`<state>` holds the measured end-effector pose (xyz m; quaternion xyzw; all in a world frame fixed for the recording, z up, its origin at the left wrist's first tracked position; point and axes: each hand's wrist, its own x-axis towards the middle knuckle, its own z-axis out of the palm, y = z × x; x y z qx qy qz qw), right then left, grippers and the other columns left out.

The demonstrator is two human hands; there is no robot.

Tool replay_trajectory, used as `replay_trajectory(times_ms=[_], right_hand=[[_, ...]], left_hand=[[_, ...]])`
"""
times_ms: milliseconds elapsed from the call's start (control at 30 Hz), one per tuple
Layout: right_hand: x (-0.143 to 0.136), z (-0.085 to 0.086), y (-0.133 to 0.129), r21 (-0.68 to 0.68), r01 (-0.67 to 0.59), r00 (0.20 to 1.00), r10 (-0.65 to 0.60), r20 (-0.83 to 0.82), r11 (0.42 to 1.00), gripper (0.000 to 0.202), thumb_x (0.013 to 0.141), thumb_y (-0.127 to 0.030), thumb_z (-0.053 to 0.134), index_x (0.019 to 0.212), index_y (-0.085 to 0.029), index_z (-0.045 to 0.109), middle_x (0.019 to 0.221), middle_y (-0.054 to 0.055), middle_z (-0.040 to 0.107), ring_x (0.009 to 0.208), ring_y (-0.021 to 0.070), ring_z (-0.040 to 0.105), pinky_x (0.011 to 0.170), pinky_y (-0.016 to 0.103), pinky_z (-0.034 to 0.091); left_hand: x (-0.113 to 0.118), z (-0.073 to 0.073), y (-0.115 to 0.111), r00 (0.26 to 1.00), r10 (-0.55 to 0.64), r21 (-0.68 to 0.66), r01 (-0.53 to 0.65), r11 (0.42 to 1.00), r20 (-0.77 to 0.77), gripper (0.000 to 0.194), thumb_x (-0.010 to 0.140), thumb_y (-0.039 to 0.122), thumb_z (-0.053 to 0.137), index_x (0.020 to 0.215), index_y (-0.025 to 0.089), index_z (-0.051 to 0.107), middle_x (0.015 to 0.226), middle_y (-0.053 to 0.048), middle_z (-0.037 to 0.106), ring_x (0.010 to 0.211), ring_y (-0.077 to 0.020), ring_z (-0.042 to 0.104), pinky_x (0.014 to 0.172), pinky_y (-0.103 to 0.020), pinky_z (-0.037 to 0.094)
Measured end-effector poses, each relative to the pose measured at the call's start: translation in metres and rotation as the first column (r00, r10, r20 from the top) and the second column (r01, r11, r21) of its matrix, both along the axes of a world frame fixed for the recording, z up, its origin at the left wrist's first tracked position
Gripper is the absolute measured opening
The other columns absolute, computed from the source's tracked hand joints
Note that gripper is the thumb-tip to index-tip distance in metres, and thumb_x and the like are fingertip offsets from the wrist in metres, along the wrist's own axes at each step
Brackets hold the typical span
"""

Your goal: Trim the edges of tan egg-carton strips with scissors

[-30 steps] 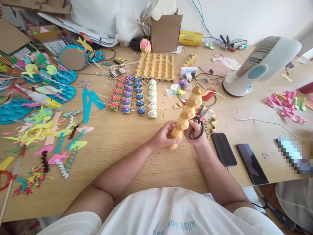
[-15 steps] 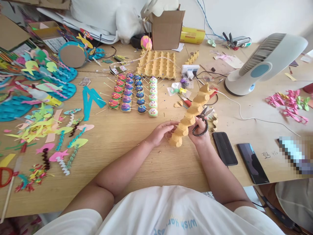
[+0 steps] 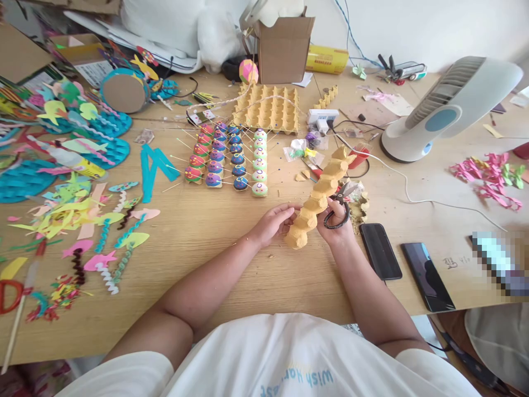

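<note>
A tan strip of egg tray [image 3: 314, 204], a single row of bumpy cups, slants up and away between my hands. My left hand [image 3: 276, 223] grips its near left side, fingers partly hidden behind the cups. My right hand [image 3: 339, 229] is closed on a pair of scissors [image 3: 339, 208] with dark handles, the blades pointing away to the right. The right fingers also sit against the strip's right side; whether they grip it is hidden. Beyond the hands stand rows of painted caterpillars [image 3: 238, 160] made of egg-tray cups, in red, purple, blue and white-green.
An uncut egg tray [image 3: 268, 107] lies at the back, by a cardboard box [image 3: 285, 49]. A white fan [image 3: 438, 116] stands right, with its cable across the table. Two dark phones [image 3: 380, 251] lie right of my right hand. Paper fish and craft scraps [image 3: 61, 215] cover the left.
The far end of the egg-tray strip has dipped slightly and shifted a little left. Both hands stay almost in place, with the scissors still in the right.
</note>
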<state>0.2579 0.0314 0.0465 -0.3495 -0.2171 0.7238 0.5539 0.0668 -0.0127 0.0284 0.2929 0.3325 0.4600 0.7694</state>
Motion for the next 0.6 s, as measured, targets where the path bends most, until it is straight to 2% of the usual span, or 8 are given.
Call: replay_trajectory(times_ms=[100,200,333,467,533,600], right_hand=[[-0.006,0.007,-0.003,0.030,0.020,1.000,-0.020,-0.002,0.999,0.031,0.066,-0.022,0.087,0.084,-0.027,0.062,0.078,-0.008,0.070,0.068,0.0085,0.066,0.048,0.014,0.053],[-0.009,0.011,-0.005,0.106,0.069,0.997,-0.071,0.018,0.992,0.034,0.066,-0.022,0.086,0.085,-0.029,0.059,0.079,-0.010,0.070,0.076,0.0092,0.068,0.061,0.017,0.058],[-0.009,0.012,-0.006,0.198,0.105,0.994,-0.111,0.020,0.975,0.036,0.069,-0.021,0.084,0.093,-0.032,0.059,0.087,-0.012,0.070,0.083,0.0084,0.069,0.073,0.020,0.059],[-0.011,0.013,-0.009,0.271,0.021,0.994,-0.050,0.101,0.962,0.032,0.073,-0.028,0.082,0.095,-0.031,0.059,0.095,-0.008,0.071,0.094,0.0134,0.070,0.080,0.027,0.059],[-0.013,0.014,-0.012,0.260,-0.036,0.993,0.006,0.118,0.965,0.031,0.073,-0.032,0.082,0.094,-0.031,0.059,0.097,-0.006,0.071,0.097,0.0172,0.071,0.080,0.032,0.060],[-0.015,0.014,-0.014,0.246,-0.068,0.993,0.041,0.114,0.967,0.033,0.073,-0.033,0.082,0.095,-0.031,0.058,0.095,-0.005,0.072,0.097,0.0195,0.071,0.079,0.035,0.061]], left_hand=[[-0.001,0.003,-0.001,0.999,-0.034,0.007,0.034,0.999,0.014,0.051,0.081,0.050,0.079,0.120,0.018,0.070,0.095,-0.005,0.074,0.081,-0.0164,0.068,0.068,-0.026,0.049],[-0.001,0.005,-0.002,0.996,-0.090,0.047,0.088,0.995,0.028,0.059,0.080,0.041,0.081,0.133,0.022,0.061,0.109,-0.006,0.072,0.092,-0.0193,0.069,0.075,-0.028,0.051],[0.000,0.003,-0.003,0.993,-0.119,0.152,0.120,0.981,-0.015,0.076,0.073,0.026,0.085,0.141,0.027,0.053,0.107,-0.004,0.069,0.100,-0.0199,0.065,0.083,-0.031,0.050],[0.001,0.002,-0.005,0.980,-0.182,0.240,0.198,0.950,-0.084,0.078,0.072,0.022,0.086,0.142,0.029,0.052,0.111,-0.005,0.067,0.103,-0.0198,0.063,0.087,-0.031,0.048],[0.001,0.003,-0.006,0.970,-0.227,0.275,0.243,0.930,-0.088,0.084,0.070,0.023,0.088,0.145,0.030,0.050,0.116,-0.006,0.065,0.107,-0.0213,0.061,0.087,-0.031,0.048],[0.000,0.003,-0.006,0.971,-0.232,0.301,0.238,0.923,-0.059,0.092,0.069,0.029,0.090,0.150,0.033,0.045,0.123,-0.007,0.063,0.113,-0.0233,0.060,0.090,-0.033,0.048]])
